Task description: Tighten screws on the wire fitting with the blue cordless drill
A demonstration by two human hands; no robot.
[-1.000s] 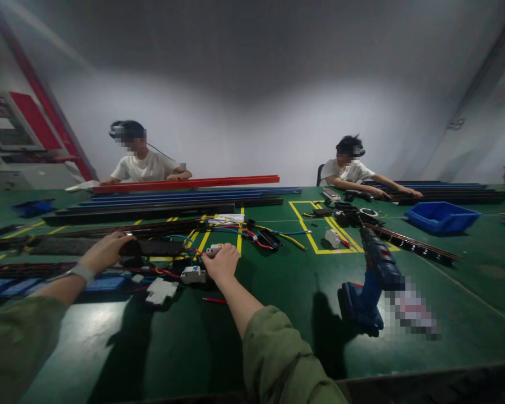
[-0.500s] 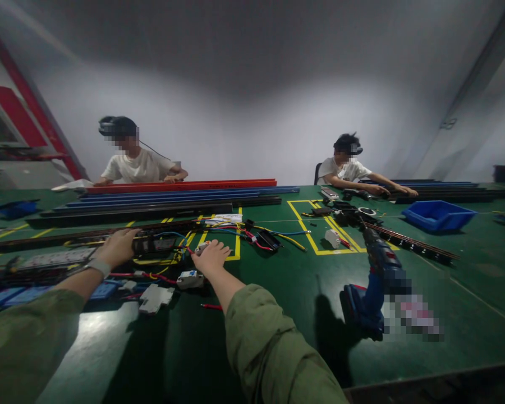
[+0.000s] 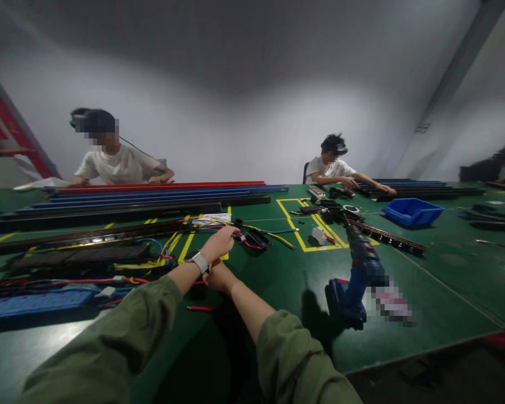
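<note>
My left hand [image 3: 221, 244] is crossed over beyond my right one, its fingers curled beside the red, blue and yellow wires [image 3: 246, 238]; what it grips, if anything, is too small to name. Just below its wrist, my right hand [image 3: 219, 276] is partly covered by the left forearm, and its fingers are hidden. A black connector [image 3: 258, 239] lies among the wires, right of my left hand. Nearer to me is a short red wire [image 3: 200, 308]. Left of my hands lie a black strip assembly [image 3: 84, 256] and a blue strip [image 3: 37, 306] with cables.
A blue cordless drill [image 3: 356, 280] stands at right, near a white block [image 3: 318, 235] and a blue bin [image 3: 412, 212]. Red rails [image 3: 160, 186] and blue and black ones lie across the back. Two people in white shirts sit opposite, hands on the rails.
My left hand has moved right, across my right forearm's line, to the wires. My right hand has moved slightly down and right. The white modules near my hands no longer show. The view has shifted right.
</note>
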